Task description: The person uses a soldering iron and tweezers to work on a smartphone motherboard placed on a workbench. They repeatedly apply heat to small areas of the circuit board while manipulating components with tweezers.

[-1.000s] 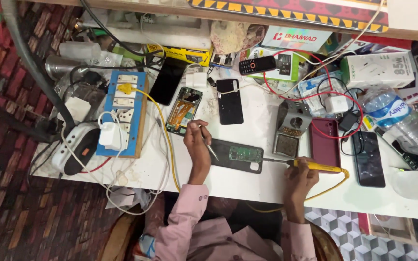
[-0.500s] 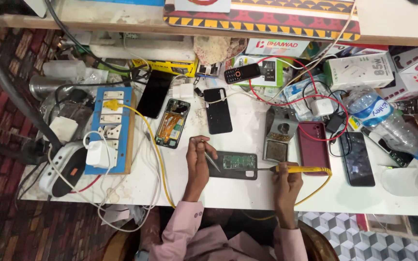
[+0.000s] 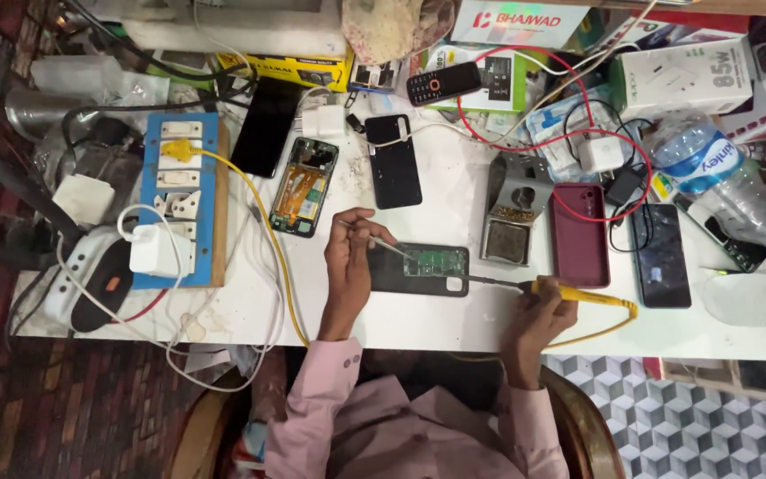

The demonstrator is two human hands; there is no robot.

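Left hand [image 3: 348, 266] gripping tweezers [image 3: 389, 246] and right hand [image 3: 538, 315] clenching the soldering iron [image 3: 569, 294] work the opened phone [image 3: 418, 269], soldering unfinished.

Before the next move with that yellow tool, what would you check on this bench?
1. Left hand grips the thin tool reaching the opened phone: ok.
2. Right hand holds the yellow soldering iron by its handle: ok.
3. Iron tip at the phone's right edge, contact: cannot tell.
4. Yellow cord trails across the table beside the left wrist: not ok.
5. Water bottle lies among chargers and cables: not ok.
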